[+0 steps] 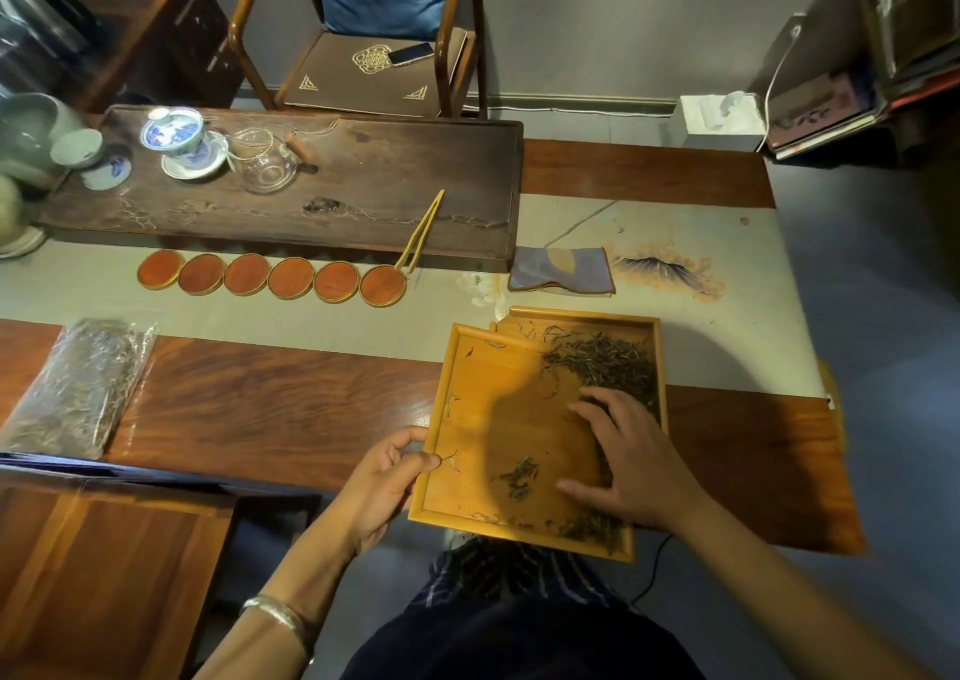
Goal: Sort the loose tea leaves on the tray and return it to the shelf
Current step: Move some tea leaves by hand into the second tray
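A second tray [582, 315] hides mostly beneath the square bamboo tray [483, 419], whose left edge the left hand [384, 476] pinches while the right hand [628, 466] spreads its fingers over wiry dark tea leaves [602, 362].

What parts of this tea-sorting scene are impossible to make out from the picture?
Head view, the only one:
- Tea leaves under the right hand: covered by its palm and fingers.
- The second tray beneath the top tray: mostly covered by it.
- The shelf: not in frame.
- Contents of the clear bag: blurred.
- Items at the left edge beside the gaiwan: cut off.
- The left hand grips the top tray's rim; its fingertips below are hidden.
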Demonstrator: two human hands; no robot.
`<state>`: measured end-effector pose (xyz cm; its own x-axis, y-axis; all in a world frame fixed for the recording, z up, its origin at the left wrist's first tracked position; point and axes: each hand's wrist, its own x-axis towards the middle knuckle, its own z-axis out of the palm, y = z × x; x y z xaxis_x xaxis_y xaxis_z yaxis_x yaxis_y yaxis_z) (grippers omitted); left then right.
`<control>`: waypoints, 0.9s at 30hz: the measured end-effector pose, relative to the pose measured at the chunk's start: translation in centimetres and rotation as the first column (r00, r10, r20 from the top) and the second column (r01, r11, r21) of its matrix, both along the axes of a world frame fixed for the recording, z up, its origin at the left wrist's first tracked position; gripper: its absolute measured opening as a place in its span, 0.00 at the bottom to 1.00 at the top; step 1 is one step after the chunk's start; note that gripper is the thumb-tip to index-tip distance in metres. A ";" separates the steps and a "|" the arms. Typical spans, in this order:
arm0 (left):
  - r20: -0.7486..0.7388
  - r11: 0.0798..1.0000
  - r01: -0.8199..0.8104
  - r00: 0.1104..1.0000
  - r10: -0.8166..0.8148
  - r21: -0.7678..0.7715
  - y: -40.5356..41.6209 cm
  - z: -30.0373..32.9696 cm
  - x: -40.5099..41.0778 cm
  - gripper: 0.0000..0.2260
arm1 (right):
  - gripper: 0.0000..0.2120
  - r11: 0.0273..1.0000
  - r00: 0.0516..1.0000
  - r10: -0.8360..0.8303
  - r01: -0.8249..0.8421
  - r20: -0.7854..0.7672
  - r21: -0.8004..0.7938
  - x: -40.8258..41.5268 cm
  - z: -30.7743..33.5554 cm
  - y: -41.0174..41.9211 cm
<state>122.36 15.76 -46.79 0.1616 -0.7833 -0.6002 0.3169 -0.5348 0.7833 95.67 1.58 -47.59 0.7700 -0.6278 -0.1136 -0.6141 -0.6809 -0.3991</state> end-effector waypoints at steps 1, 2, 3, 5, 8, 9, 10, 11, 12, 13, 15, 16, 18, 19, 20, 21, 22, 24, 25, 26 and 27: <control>0.004 1.000 -0.001 1.000 0.001 -0.002 0.0 0.0 0.0 0.11 | 0.44 0.999 0.999 0.038 -0.038 -0.020 0.012 -0.1 0.0 0.3; 0.011 1.000 -0.001 1.000 0.001 -0.002 0.1 0.1 0.0 0.11 | 0.47 0.997 0.996 0.079 -0.078 -0.046 0.019 -0.1 0.0 0.6; 0.019 1.000 -0.002 1.000 0.002 0.000 0.1 0.1 0.0 0.11 | 0.50 0.993 0.990 0.116 -0.115 -0.073 0.026 -0.1 0.0 0.8; 0.042 1.000 0.000 0.999 0.000 0.000 0.2 0.1 0.1 0.11 | 0.54 0.985 0.979 0.171 -0.168 -0.107 0.038 0.1 -0.4 1.3; 0.065 1.000 0.009 0.998 -0.009 0.000 0.4 0.3 0.2 0.10 | 0.54 0.981 0.973 0.194 -0.188 -0.124 0.055 0.4 -0.9 1.5; 0.061 1.000 0.010 0.998 -0.010 0.000 0.5 0.4 0.2 0.10 | 0.53 0.983 0.976 0.179 -0.173 -0.124 0.057 0.6 -1.0 1.4; 0.059 1.000 0.011 0.998 -0.012 0.004 0.5 0.5 0.3 0.09 | 0.51 0.987 0.980 0.159 -0.154 -0.121 0.053 0.7 -1.1 1.2; 0.061 1.000 0.015 0.998 -0.015 0.010 0.5 0.5 0.3 0.09 | 0.49 0.990 0.983 0.136 -0.132 -0.120 0.044 0.9 -1.1 0.9; 0.069 1.000 0.018 0.997 -0.019 0.018 0.5 0.6 0.4 0.09 | 0.48 0.994 0.986 0.112 -0.109 -0.121 0.033 1.0 -1.2 0.5; 0.082 1.000 0.019 0.996 -0.021 0.024 0.6 0.5 0.5 0.09 | 0.46 0.996 0.989 0.088 -0.086 -0.123 0.021 1.3 -1.2 0.1; 0.099 1.000 0.012 0.995 -0.015 0.028 0.6 0.4 0.7 0.10 | 0.45 0.999 0.991 0.042 -0.044 -0.126 -0.008 1.8 -1.3 -0.8; 0.100 1.000 0.006 0.995 -0.008 0.028 0.7 0.4 0.7 0.10 | 0.44 1.000 0.992 0.020 -0.022 -0.126 -0.018 2.0 -1.4 -1.3; 0.098 1.000 -0.009 0.995 0.006 0.028 0.8 0.3 0.7 0.10 | 0.43 1.000 0.992 -0.026 0.024 -0.125 -0.018 2.5 -1.6 -2.4; 0.096 0.999 -0.014 0.995 0.011 0.028 0.9 0.3 0.7 0.10 | 0.42 0.999 0.991 -0.049 0.048 -0.124 -0.014 2.7 -1.6 -2.9; 0.097 0.999 -0.016 0.995 0.013 0.028 0.9 0.3 0.8 0.10 | 0.41 0.997 0.990 -0.074 0.073 -0.121 -0.009 2.9 -1.7 -3.3; 0.099 1.000 -0.014 0.995 0.011 0.028 0.9 0.3 0.9 0.10 | 0.39 0.995 0.988 -0.100 0.100 -0.116 -0.007 3.1 -1.8 -3.7; 0.102 0.999 -0.012 0.995 0.009 0.029 0.9 0.2 1.0 0.10 | 0.37 0.992 0.986 -0.125 0.125 -0.110 -0.009 3.3 -1.8 -4.1; 0.101 0.999 -0.013 0.995 0.010 0.034 0.8 0.2 1.1 0.10 | 0.32 0.985 0.981 -0.170 0.167 -0.095 -0.035 3.6 -1.9 -5.0; 0.096 0.999 -0.013 0.995 0.009 0.035 0.8 0.2 1.1 0.10 | 0.30 0.982 0.978 -0.186 0.181 -0.090 -0.061 3.7 -1.9 -5.5; 0.090 0.999 -0.011 0.996 0.008 0.035 0.7 0.2 1.1 0.10 | 0.28 0.979 0.977 -0.193 0.185 -0.091 -0.091 3.7 -2.0 -6.0; 0.083 0.999 -0.011 0.997 0.008 0.034 0.7 0.3 1.1 0.10 | 0.26 0.977 0.977 -0.189 0.178 -0.097 -0.119 3.8 -2.0 -6.5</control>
